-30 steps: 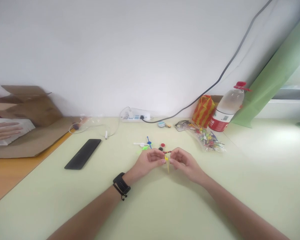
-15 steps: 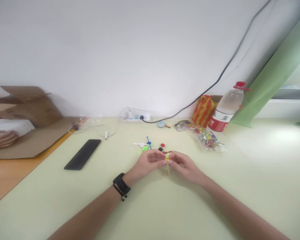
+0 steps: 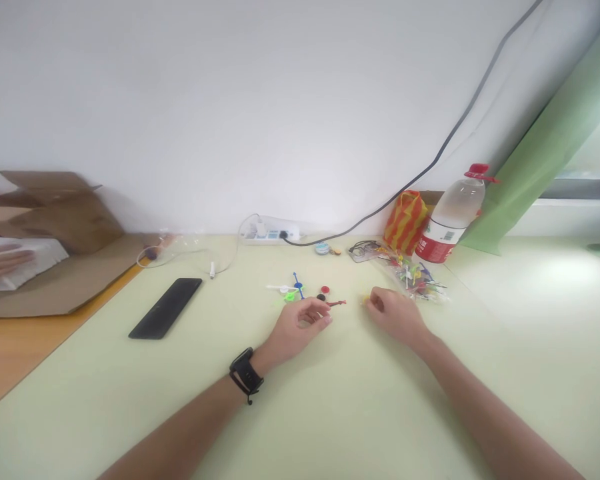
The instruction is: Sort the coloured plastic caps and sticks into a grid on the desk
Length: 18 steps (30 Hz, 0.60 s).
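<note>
Right grip mostly hides a yellow piece.

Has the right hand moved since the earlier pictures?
Yes. The right hand has moved rightward and slightly away from the wearer, closer to the plastic bag of coloured parts, which has stayed put.

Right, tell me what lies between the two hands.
A thin red piece juts past the left hand toward the right hand, seen in the head view.
</note>
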Motion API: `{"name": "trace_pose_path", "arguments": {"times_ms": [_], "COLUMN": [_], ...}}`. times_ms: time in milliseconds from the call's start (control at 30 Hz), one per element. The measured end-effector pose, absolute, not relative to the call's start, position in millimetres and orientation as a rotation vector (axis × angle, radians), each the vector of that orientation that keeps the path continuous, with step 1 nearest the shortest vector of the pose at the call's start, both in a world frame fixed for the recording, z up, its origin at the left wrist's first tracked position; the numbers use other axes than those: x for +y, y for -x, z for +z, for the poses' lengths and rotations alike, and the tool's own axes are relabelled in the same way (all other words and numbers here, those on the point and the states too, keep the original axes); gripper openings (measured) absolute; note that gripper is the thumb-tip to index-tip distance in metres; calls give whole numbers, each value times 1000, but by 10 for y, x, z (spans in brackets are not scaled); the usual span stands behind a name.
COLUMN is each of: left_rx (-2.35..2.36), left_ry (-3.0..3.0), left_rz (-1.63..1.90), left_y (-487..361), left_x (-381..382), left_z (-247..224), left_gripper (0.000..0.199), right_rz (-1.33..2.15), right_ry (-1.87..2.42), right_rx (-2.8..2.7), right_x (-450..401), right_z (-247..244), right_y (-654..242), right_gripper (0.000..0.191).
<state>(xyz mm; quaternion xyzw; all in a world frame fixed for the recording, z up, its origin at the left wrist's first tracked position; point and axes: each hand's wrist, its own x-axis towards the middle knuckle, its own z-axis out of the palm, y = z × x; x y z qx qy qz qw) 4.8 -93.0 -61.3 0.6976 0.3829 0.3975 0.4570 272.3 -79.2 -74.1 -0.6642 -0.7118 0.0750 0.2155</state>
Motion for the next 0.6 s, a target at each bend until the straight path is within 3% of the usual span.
{"name": "trace_pose_path", "arguments": {"times_ms": [233, 300, 500, 600], "left_rx": [986, 986, 795, 629], "left_ry": [-1854, -1872, -1954, -1844], "left_rz": [1163, 1255, 1363, 1416], "left_y": [-73, -105, -365, -490], "left_x": [-996, -1004, -907, -802], "left_z": [-458, -360, 119, 388], "left_gripper": [19, 19, 32, 52], "right_rz": [95, 312, 1383, 1505], "right_ry": [1511, 1318, 770, 643], "right_rx": [-1878, -1856, -1639, -1493], "right_x": [-899, -1008, -1145, -1034], "right_z": [-615, -497, -61, 167], "right_y": [-2575, -2400, -1824, -1626], "right_gripper": [21, 27, 45, 57]}}
